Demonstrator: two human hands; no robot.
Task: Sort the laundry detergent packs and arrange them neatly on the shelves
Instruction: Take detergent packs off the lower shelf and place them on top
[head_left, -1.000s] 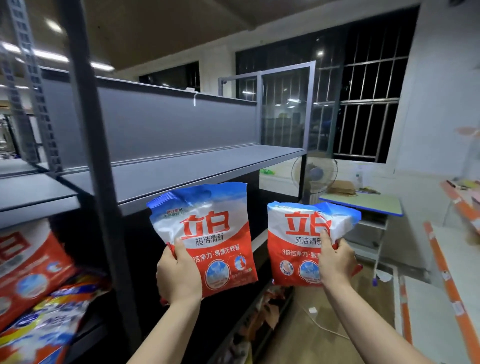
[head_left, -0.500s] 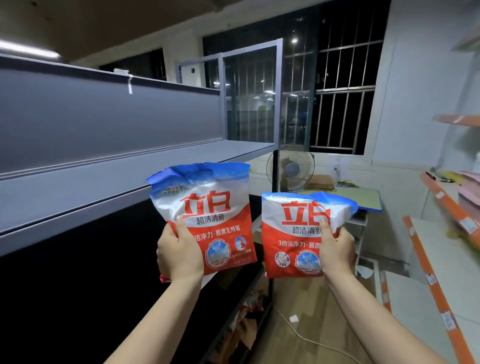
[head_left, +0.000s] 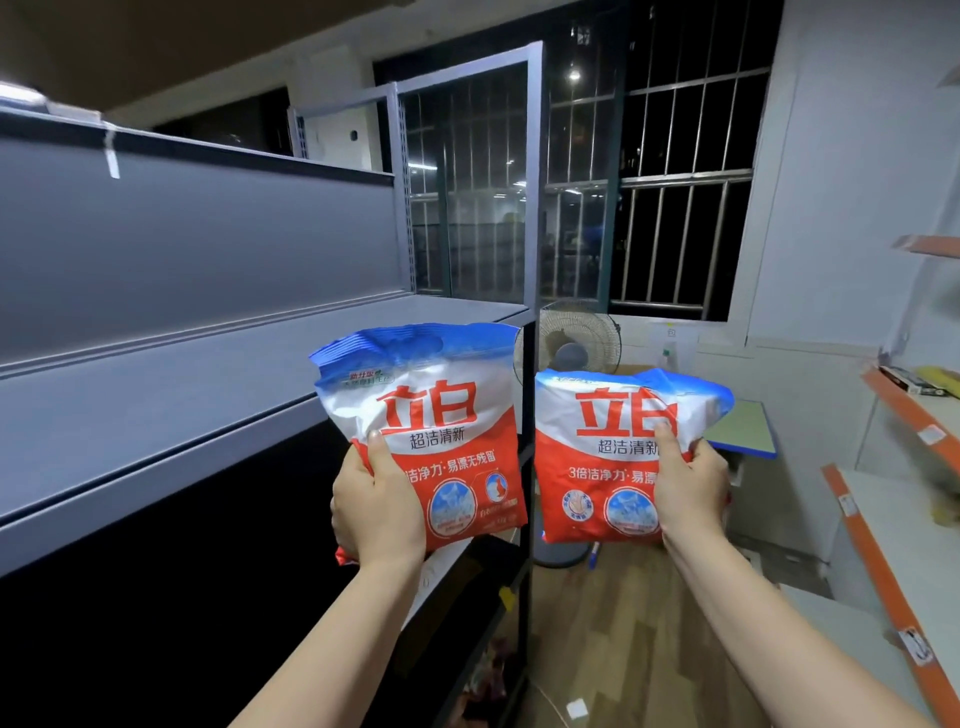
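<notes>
- Packs: two soft plastic detergent bags, red and white with a blue top band, both held up in the air in front of the grey shelving, neither touching a shelf.
- Left hand (head_left: 378, 499) is clenched on the left pack (head_left: 431, 415) at its lower left corner, thumb across the front face; the bag top leans toward the shelf.
- Right hand (head_left: 688, 486) is clenched on the right pack (head_left: 602, 457) along its right edge; the film bunches and folds where the grip pinches it, and the blue top corner is crumpled over.
- Handling, judged: contents look loose, probably powder, so each bag should sag and shift its weight when tilted. Moderately heavy for one hand. Glossy film likely slippery; a pinch at one corner lets the rest droop. A hold lower down, under the bulk, should keep it steadier. Not fragile, though seams could split if dropped.
- Standing them upright may need the base flattened first; otherwise they will probably slump.
- Shelf (head_left: 218, 395): flat grey metal board with a raised front lip and a plain back panel, bare in the part visible, just left of the packs.
- Room: barred window (head_left: 675, 208) dark outside, standing fan (head_left: 569, 353) behind the packs, small blue-edged surface (head_left: 743, 431) to the right, orange-edged shelving (head_left: 904, 410) at far right, wood-pattern floor.
</notes>
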